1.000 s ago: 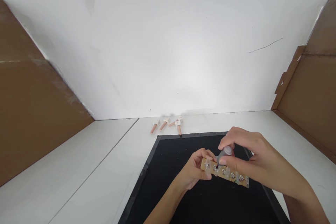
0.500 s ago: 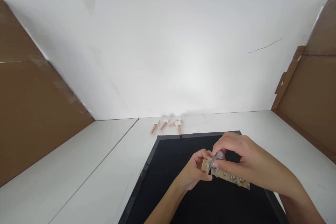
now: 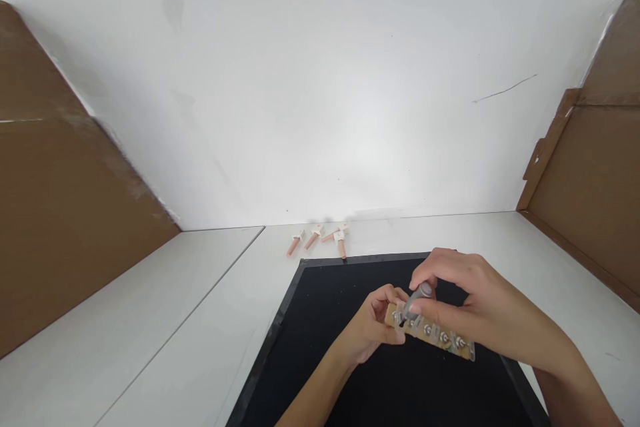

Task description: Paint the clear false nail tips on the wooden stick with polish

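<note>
My left hand [image 3: 373, 323] is closed on the left end of a tan strip [image 3: 433, 340], held tilted above the black mat. Along the strip sit several clear plastic pieces and several round metal posts. In my right hand [image 3: 463, 287], thumb and fingers pinch a small grey-handled brush [image 3: 419, 297] that slants down to the left. Its dark tip is close to the clear pieces near the left end; whether it touches them I cannot tell. My fingers partly cover the strip's upper edge.
A black mat [image 3: 320, 347] with a taped border lies on the white table [image 3: 215, 320]. Behind it lie several small white blocks with pinkish stems [image 3: 314, 237], near the white wall [image 3: 350, 113]. Brown cardboard panels stand left [image 3: 65, 180] and right [image 3: 595, 193].
My right hand has shifted slightly to the right with the brush, and more of the metal posts now show. My left hand stays almost still on the strip.
</note>
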Motion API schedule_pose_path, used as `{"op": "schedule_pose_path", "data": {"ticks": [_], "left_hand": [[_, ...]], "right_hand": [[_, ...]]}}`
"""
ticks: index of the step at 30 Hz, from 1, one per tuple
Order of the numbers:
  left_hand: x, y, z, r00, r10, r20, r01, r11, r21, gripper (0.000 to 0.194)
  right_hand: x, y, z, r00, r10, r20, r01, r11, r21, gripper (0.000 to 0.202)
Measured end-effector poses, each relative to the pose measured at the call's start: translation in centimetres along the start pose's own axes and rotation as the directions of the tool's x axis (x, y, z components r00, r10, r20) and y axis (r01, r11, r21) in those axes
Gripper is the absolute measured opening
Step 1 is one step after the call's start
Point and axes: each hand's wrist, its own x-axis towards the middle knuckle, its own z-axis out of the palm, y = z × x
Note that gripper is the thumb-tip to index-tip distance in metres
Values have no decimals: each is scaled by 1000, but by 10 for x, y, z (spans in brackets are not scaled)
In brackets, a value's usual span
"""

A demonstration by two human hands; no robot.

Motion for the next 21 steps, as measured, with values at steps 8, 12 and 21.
{"op": "schedule_pose_path", "data": {"ticks": [8,12,21], "left_hand": [[1,2,4,1000,-1,-1,1,1000,21,38],[-1,-1,2,1000,-18,6,17,1000,20,40],[0,0,0,1000,-22,-1,22,1000,19,37]], "right_hand": [[4,-2,2,1000,-3,4,3,996,-84,14],[4,1,3,999,-6,-35,2,994,-108,16],[2,-1,-1,1000,-11,-10,10,997,-73,14]]}}
